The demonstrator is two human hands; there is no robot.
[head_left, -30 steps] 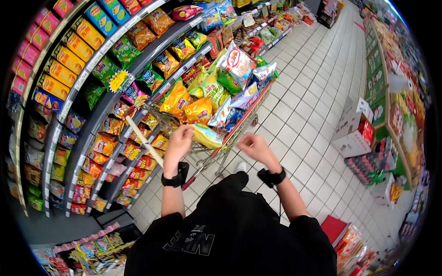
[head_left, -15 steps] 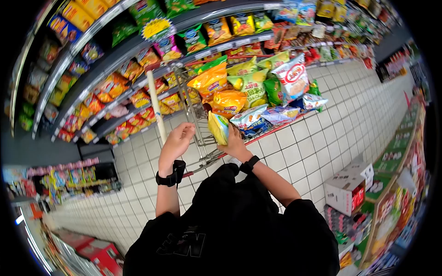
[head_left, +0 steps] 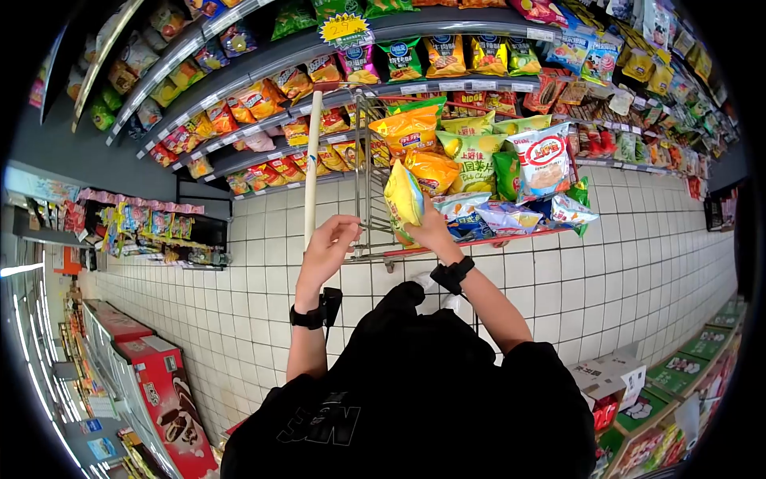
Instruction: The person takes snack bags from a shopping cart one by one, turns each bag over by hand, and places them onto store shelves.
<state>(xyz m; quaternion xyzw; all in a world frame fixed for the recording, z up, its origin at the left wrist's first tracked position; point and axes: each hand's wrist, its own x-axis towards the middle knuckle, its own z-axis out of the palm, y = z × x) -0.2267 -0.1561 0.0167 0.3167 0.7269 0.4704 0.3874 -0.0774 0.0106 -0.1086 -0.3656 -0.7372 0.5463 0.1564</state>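
Observation:
My right hand (head_left: pixel 435 231) grips the lower right side of a yellow and light-blue chip bag (head_left: pixel 403 199), holding it at the near left part of the shopping cart. My left hand (head_left: pixel 329 249) is empty, its fingers loosely bent and a little apart, just below the cart's pale handle (head_left: pixel 313 168). The wire cart (head_left: pixel 361 160) is loaded with several snack bags. Among them are an orange bag (head_left: pixel 408 132), a yellow-green chip bag (head_left: pixel 471 160), a white and red bag (head_left: pixel 544 162) and a lilac bag (head_left: pixel 508 216).
Shelves of snack bags (head_left: pixel 263 100) curve along the far side, with a yellow price sign (head_left: pixel 345 26). A red freezer (head_left: pixel 163 399) stands at lower left. An open carton (head_left: pixel 610 379) sits by the green display (head_left: pixel 678 367) at lower right. Tiled floor (head_left: pixel 638 215) lies between.
The view has shifted, so cart and shelves appear farther right. My right hand still holds the chip bag, now more upright. My left hand remains empty near the handle.

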